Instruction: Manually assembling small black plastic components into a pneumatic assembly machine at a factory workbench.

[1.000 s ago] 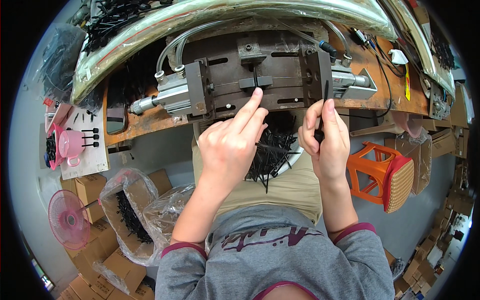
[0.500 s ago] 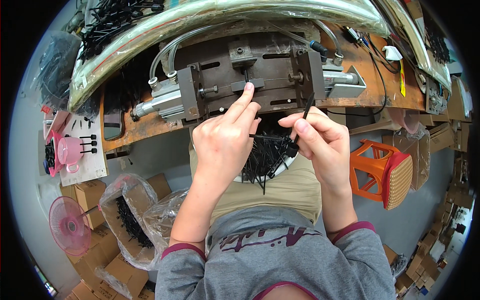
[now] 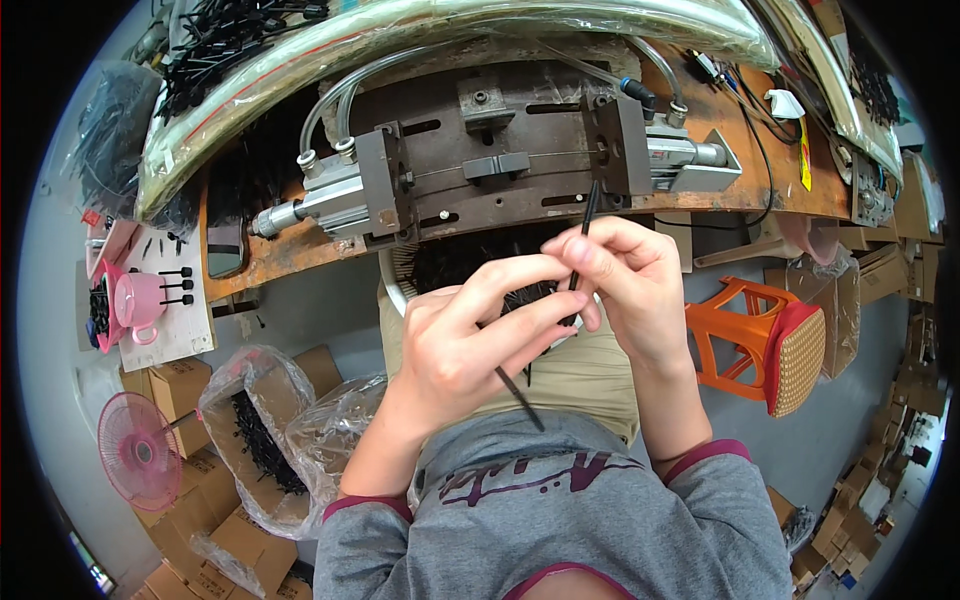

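Note:
My right hand (image 3: 632, 285) pinches a slim black rod (image 3: 590, 208) that stands up from its fingertips. The fingers of my left hand (image 3: 455, 335) reach across and meet the lower part of that rod. A second black rod (image 3: 520, 400) sticks out below my left palm, held by that hand; its other end is hidden. Beyond my hands is a dark metal fixture (image 3: 440, 205) with a small grey block (image 3: 496, 166) at its middle. Under my hands, a white-rimmed container (image 3: 393, 290) on my lap holds many black rods, partly covered.
Air cylinders (image 3: 340, 205) with clear hoses flank the fixture on the wooden bench (image 3: 275, 265). An orange stool (image 3: 745, 335) stands at the right. At the left are a pink cup (image 3: 140, 302), a pink fan (image 3: 140, 452) and a plastic-lined box (image 3: 265, 440) of black parts.
My left hand has drawn back from the fixture block to my right hand. The black piece at the block is gone from there, and the side pins have pulled outward.

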